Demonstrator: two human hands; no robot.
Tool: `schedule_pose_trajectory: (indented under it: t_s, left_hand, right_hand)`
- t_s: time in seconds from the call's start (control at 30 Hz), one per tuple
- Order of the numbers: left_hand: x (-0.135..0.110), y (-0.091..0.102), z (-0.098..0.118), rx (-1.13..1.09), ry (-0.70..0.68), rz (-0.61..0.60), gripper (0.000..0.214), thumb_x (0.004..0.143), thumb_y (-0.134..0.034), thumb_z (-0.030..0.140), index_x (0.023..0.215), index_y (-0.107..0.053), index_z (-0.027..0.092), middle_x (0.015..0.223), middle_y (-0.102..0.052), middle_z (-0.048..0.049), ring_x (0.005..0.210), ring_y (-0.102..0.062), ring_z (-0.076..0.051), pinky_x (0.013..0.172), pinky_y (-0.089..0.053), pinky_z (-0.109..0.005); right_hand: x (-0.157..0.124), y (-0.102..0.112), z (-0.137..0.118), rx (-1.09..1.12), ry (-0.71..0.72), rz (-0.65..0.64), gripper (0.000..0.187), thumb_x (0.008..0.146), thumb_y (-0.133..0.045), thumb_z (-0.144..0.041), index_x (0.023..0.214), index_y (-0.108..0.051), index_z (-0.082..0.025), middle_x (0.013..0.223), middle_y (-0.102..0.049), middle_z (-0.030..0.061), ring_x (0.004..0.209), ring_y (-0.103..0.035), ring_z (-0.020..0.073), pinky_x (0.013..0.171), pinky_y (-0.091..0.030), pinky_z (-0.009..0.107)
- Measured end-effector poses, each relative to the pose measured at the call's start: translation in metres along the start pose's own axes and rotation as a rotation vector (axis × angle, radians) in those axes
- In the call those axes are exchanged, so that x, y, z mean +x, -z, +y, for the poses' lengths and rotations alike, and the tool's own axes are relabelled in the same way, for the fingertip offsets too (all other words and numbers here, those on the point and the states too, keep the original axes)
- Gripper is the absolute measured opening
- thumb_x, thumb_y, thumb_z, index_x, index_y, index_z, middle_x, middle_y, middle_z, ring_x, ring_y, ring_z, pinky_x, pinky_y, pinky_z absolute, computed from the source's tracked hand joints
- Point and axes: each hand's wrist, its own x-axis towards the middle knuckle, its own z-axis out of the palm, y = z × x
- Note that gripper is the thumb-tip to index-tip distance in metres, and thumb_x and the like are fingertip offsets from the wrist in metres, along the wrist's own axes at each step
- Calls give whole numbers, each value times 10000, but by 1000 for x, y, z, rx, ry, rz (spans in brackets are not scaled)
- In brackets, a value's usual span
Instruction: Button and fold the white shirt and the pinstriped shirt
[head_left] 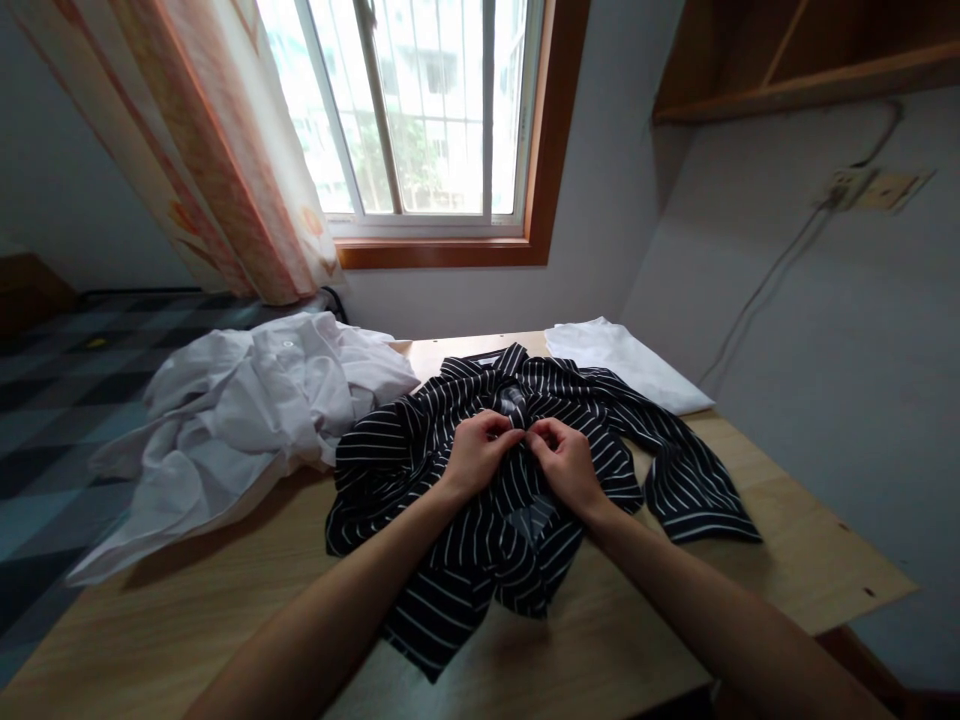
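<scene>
A black shirt with white stripes [465, 560] lies rumpled on the wooden table, its collar toward the window and one sleeve stretched out to the right. My left hand [480, 450] pinches the front edge of the shirt below the collar. Close beside it, my right hand [564, 458] pinches the same front opening, the fingertips of both hands almost touching. Whether a button sits between the fingers is hidden. Below the hands the front hangs partly open.
A crumpled white shirt [262, 400] lies at the table's left, draped over its edge toward a checked bed [45, 400]. Folded white cloth [622, 360] rests at the back right. The wooden table [795, 530] meets the wall, where a cord [765, 290] hangs from a socket.
</scene>
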Motion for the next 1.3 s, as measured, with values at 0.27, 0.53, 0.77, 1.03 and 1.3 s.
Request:
schedule_pose_trajectory:
  t_s: [0.27, 0.53, 0.77, 1.03, 1.3]
  left_hand:
    - [-6, -4, 1, -44, -35, 35, 128, 782, -661, 272, 713, -685, 166, 769, -671, -29, 722, -603, -142, 714, -468, -270]
    - [-7, -3, 1, -27, -119, 21, 117, 809, -663, 264, 795, -697, 153, 811, -664, -37, 694, -593, -135, 637, -471, -255]
    - [-7, -4, -3, 233, -260, 225, 57, 766, -730, 189, 719, -698, 181, 812, -645, -36, 822, -583, -184, 773, -479, -347]
    - [-9, -9, 3, 130, -92, 120, 106, 774, -691, 164, 673, -659, 163, 782, -632, -19, 749, -594, -149, 724, -483, -299]
    - [-9, -8, -6, -43, -168, 39, 125, 869, -583, 204, 825, -694, 166, 820, -710, -32, 751, -648, -149, 715, -513, -280]
  right_hand:
    - [-4, -5, 5, 91, -24, -86, 212, 838, -570, -383, 735, -612, -201, 672, -631, 14, 615, -571, 173, 582, -452, 289]
    - [-3, -6, 5, 343, -152, -77, 181, 774, -624, -362, 742, -644, -186, 642, -618, 0, 560, -548, 148, 505, -436, 256]
    - [-5, -3, 1, 147, -93, 43, 188, 777, -626, -343, 722, -686, -173, 659, -670, 22, 599, -584, 166, 581, -455, 275]
    - [-9, -2, -3, -8, -24, 96, 167, 795, -606, -314, 731, -686, -183, 697, -692, 25, 627, -612, 177, 617, -453, 289]
    - [-1, -1, 12, 271, -112, -37, 172, 766, -629, -341, 728, -666, -177, 645, -650, 13, 586, -582, 161, 551, -455, 270]
